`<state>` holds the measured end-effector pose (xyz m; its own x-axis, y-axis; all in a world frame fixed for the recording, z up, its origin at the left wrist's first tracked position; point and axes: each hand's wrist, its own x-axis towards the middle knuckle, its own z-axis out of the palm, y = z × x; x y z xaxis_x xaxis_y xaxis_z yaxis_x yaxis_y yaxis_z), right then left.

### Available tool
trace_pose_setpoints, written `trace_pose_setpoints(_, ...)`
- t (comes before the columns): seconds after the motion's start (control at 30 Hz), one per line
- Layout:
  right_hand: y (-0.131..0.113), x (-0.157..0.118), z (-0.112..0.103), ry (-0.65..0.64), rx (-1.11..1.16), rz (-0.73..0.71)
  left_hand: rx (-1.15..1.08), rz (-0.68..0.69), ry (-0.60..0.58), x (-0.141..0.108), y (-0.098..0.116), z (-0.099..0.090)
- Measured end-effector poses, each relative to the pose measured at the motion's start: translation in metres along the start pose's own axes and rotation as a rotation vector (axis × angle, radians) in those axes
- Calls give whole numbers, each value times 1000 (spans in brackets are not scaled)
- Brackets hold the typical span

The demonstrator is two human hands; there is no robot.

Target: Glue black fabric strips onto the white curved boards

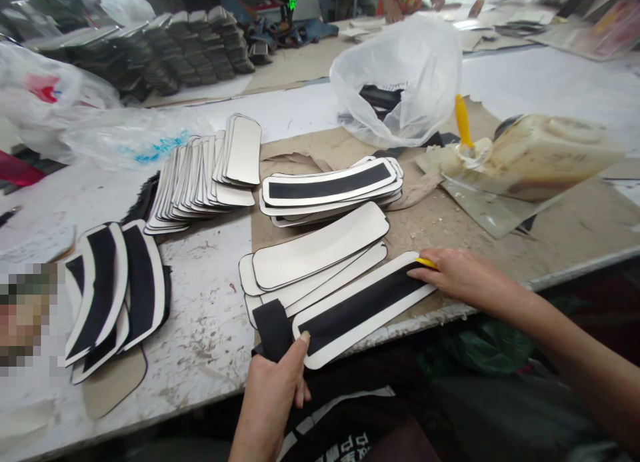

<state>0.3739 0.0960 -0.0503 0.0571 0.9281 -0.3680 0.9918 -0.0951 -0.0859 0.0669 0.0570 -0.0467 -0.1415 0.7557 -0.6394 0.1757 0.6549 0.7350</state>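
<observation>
A long white piece (350, 342) with a black strip (365, 309) along its middle lies at the table's front edge. My left hand (280, 382) is closed round a folded black strip (273, 329), its thumb on the piece's left end. At the right end, my right hand (445, 272) holds a small yellow tool (427, 263), with fingertips on the black strip. Just behind lie several plain white pieces (320, 245). Farther back is a stack of white pieces with black strips (330, 185).
More strip-covered pieces (145, 282) lie at left, near fanned white pieces (200, 175). A plastic bag (400, 75) stands behind; a glue-stained container (555, 155) with a yellow handle (463, 122) is at right. Dark stacks (185, 52) and another person's hand (393, 9) are at the back.
</observation>
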Motion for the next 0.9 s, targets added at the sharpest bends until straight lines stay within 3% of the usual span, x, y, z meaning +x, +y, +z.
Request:
trace_pose_setpoints(0.23,-4,1,-4,-41,-17,38,1,13,11,3,-2,2)
trace_pose_setpoints(0.5,-2,-3,-16,-31,-82,208,32,-3,42,1,0,5)
trace_pose_setpoints(0.67,14,-5,-12,61,203,45,47,15,51,2,-2,5)
trace_pose_setpoints(0.77,13,-7,-18,29,367,-92,39,24,44,2,-4,5)
trace_pose_setpoints(0.9,4,-9,-27,-19,474,-93,27,44,34,1,-4,5)
